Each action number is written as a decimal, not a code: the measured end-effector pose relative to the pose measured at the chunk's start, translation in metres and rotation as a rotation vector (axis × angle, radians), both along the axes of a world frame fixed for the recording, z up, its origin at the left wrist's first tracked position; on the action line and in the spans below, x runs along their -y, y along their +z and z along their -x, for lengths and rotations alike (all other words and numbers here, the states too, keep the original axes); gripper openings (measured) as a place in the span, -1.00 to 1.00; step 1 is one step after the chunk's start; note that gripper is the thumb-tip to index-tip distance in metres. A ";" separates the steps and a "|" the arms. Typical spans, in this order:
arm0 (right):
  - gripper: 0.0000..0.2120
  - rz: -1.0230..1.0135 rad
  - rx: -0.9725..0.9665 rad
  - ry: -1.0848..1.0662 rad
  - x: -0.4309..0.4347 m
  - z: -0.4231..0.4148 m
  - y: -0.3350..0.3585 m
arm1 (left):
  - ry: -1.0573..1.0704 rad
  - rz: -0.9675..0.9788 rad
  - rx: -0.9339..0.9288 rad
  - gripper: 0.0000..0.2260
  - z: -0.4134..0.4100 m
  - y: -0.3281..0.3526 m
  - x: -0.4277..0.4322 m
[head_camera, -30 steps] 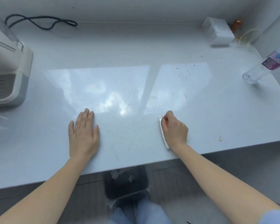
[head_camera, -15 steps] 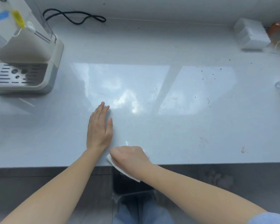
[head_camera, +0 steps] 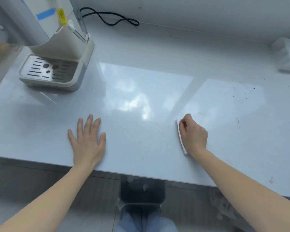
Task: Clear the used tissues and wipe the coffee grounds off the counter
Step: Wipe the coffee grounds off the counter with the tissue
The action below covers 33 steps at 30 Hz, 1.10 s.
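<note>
On the glossy white counter, my right hand grips a folded white tissue and holds it down against the surface; only the tissue's left edge shows past the fingers. Fine coffee grounds are scattered between my two hands. Darker specks lie to the right rear. My left hand rests flat on the counter with its fingers spread, holding nothing.
A white coffee machine with a metal drip tray stands at the rear left. A black cord lies by the back wall. A white tissue pack sits at the far right. A dark bin holding crumpled tissues stands below the counter edge.
My right hand has moved with the tissue from the counter's front edge beside my left hand out to the right. My left hand has stayed flat in place. The view has shifted.
</note>
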State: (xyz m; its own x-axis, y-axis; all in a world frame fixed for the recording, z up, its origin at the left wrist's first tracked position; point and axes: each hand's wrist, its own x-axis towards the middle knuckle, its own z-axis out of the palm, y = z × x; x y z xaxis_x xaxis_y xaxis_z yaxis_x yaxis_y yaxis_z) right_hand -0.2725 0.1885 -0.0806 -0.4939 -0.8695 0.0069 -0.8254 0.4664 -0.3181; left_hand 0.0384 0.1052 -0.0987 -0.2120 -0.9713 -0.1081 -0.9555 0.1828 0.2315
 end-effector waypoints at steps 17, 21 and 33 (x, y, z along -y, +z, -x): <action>-0.89 -0.052 0.007 0.782 0.156 -0.151 0.008 | 0.032 0.018 -0.170 -0.38 -0.002 0.006 0.001; -0.91 -0.059 0.148 0.991 0.119 -0.190 0.008 | 0.050 0.041 -0.324 -0.29 -0.007 0.007 0.000; -0.72 0.035 -0.057 0.926 -0.019 -0.167 0.000 | 0.062 0.035 -0.420 -0.44 -0.011 0.008 -0.001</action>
State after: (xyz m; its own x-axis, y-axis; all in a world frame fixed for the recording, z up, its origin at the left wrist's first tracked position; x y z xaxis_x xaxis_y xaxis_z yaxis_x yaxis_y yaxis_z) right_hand -0.1053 0.2076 -0.0808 0.3990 -0.9159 0.0436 -0.8788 -0.3955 -0.2669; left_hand 0.0491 0.1061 -0.0908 -0.1713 -0.9852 0.0084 -0.7891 0.1423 0.5976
